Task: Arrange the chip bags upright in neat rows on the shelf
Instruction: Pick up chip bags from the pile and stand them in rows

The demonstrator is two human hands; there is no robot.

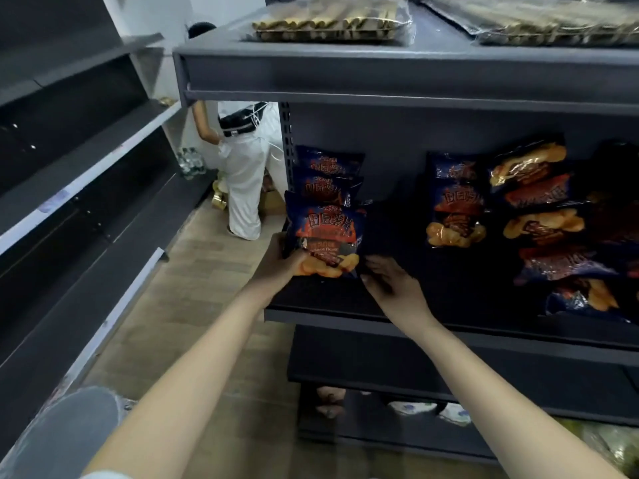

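We see bare shelf (397,236) between left chip row (326,188) and right pile (539,216); upper shelf (380,74) limits headroom.

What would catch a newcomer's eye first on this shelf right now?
Probably the front chip bag, upright at the shelf's left end, gripped by the left hand, with the right hand open beside it. Next, the loose pile of bags lying jumbled at the right.

Dim overall: the middle shelf (397,299) interior is deeply shadowed, darkest toward 3 o'clock. Glare glints on wrapped trays (328,20) at 12 o'clock. Wide-angle bending curves edges at 9 o'clock; fingers (380,267) blur softly.
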